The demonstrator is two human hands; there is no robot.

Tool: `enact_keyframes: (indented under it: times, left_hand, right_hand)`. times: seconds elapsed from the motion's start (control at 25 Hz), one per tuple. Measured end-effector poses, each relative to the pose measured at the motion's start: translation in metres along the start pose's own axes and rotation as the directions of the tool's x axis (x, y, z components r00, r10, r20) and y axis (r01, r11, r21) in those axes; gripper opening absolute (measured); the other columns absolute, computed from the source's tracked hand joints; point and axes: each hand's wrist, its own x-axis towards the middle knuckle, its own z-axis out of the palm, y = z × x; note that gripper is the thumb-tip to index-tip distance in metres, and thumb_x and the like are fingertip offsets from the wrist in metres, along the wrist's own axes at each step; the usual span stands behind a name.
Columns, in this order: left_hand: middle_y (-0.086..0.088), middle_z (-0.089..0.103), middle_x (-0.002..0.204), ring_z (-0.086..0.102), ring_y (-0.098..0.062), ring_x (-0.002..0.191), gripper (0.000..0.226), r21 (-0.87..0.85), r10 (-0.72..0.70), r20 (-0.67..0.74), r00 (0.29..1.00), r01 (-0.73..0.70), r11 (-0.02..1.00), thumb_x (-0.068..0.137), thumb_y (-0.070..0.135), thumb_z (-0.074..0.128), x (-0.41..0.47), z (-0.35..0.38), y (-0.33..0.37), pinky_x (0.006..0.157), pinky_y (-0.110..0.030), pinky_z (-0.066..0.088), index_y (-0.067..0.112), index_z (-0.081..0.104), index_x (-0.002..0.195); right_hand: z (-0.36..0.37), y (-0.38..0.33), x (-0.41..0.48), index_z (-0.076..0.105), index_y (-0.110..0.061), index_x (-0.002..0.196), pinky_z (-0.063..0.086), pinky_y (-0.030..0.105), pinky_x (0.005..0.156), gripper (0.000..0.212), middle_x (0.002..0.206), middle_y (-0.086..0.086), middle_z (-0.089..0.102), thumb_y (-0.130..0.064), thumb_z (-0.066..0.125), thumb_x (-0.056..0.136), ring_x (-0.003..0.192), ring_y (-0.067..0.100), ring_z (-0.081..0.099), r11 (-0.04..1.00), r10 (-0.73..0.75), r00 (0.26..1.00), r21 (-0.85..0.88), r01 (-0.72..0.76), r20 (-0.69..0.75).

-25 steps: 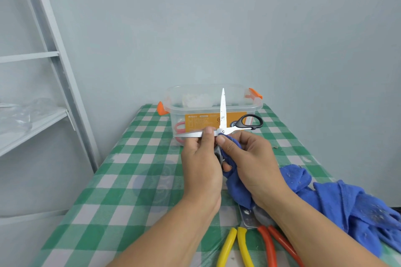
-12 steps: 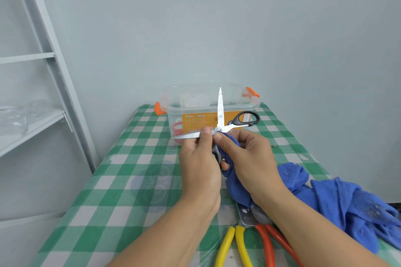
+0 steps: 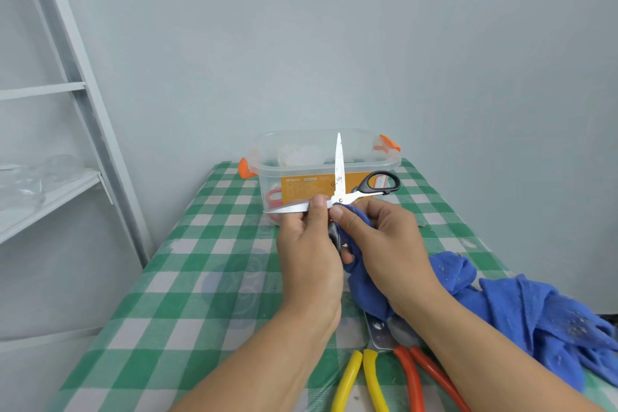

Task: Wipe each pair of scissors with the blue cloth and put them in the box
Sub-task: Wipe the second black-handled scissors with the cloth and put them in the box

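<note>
My left hand (image 3: 309, 254) grips a pair of black-handled scissors (image 3: 339, 177) spread wide open, one blade pointing up, the other pointing left. One black handle loop sticks out to the right; the other is hidden between my hands. My right hand (image 3: 384, 251) pinches a fold of the blue cloth (image 3: 535, 314) against the scissors near the pivot. The rest of the cloth trails to the right over the table. Behind my hands stands the clear plastic box (image 3: 264, 157) with orange latches, holding red-handled scissors (image 3: 274, 199).
Yellow-handled shears (image 3: 368, 375) and orange-handled shears (image 3: 421, 375) lie on the green checked tablecloth (image 3: 200, 294) under my right forearm. A grey shelf frame (image 3: 77, 87) stands at the left. Pale walls close off the back and right.
My hands and the open scissors have stayed in nearly the same pose; the view shifted slightly, and my right thumb with the cloth remains at the pivot.
</note>
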Motion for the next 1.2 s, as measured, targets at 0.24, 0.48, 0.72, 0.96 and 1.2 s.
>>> enact_keyframes:
  times: [0.24, 0.48, 0.72, 0.96, 1.2]
  left_hand:
    - [-0.009, 0.062, 0.073, 0.047, -0.015, 0.047, 0.023, -0.042, -0.047, 0.006, 0.999, 0.048, 0.998, 0.105, 0.022, 0.051, 0.003, -0.003, 0.004, 0.038, -0.023, 0.037, 0.007, 0.061, 0.092]
    - [-0.01, 0.064, 0.083, 0.046, -0.016, 0.054, 0.02, -0.027, -0.035, 0.01, 0.999, 0.035, 0.999, 0.104, 0.021, 0.052, 0.007, -0.006, 0.009, 0.037, -0.023, 0.037, 0.009, 0.064, 0.093]
    - [-0.009, 0.065, 0.088, 0.047, -0.009, 0.047, 0.022, -0.012, -0.036, 0.012, 0.999, 0.036, 0.999, 0.102, 0.026, 0.056, 0.009, -0.012, 0.015, 0.039, -0.026, 0.039, 0.011, 0.064, 0.089]
    - [-0.003, 0.064, 0.075, 0.049, -0.013, 0.052, 0.022, 0.0, 0.013, 0.054, 0.998, -0.013, 1.0, 0.101, 0.024, 0.056, 0.008, -0.016, 0.02, 0.039, -0.026, 0.039, 0.011, 0.067, 0.087]
    - [-0.004, 0.064, 0.072, 0.051, -0.014, 0.052, 0.021, -0.006, 0.024, 0.068, 0.997, -0.024, 1.0, 0.102, 0.022, 0.054, 0.007, -0.016, 0.019, 0.039, -0.026, 0.039, 0.01, 0.066, 0.09]
  right_hand:
    - [-0.009, -0.002, 0.003, 0.057, 0.014, 0.085, 0.048, 0.032, 0.053, 0.023, 0.065, 0.015, 0.057, -0.006, 0.066, 0.094, 0.051, 0.021, 0.056, 1.0, 0.014, 0.997, 0.004, -0.014, 0.077]
    - [-0.019, -0.009, 0.006, 0.066, 0.002, 0.083, 0.048, 0.027, 0.053, 0.009, 0.066, 0.01, 0.063, -0.001, 0.068, 0.09, 0.059, 0.018, 0.061, 0.997, 0.07, 0.997, 0.014, -0.071, 0.036]
    - [-0.027, -0.015, 0.005, 0.063, -0.001, 0.072, 0.035, 0.025, 0.045, 0.015, 0.061, 0.014, 0.05, 0.003, 0.065, 0.086, 0.054, 0.016, 0.05, 0.996, 0.004, 0.993, 0.088, 0.007, -0.117]
    - [-0.027, -0.017, 0.002, 0.068, -0.01, 0.071, 0.037, 0.025, 0.049, 0.02, 0.065, 0.006, 0.06, 0.003, 0.065, 0.087, 0.059, 0.016, 0.052, 0.983, -0.153, 0.983, 0.092, 0.162, -0.098]
    - [-0.02, -0.009, 0.001, 0.073, -0.024, 0.087, 0.055, 0.024, 0.07, 0.025, 0.087, -0.003, 0.073, 0.0, 0.072, 0.088, 0.083, 0.012, 0.068, 0.923, -0.342, 0.94, -0.194, 0.333, -0.016]
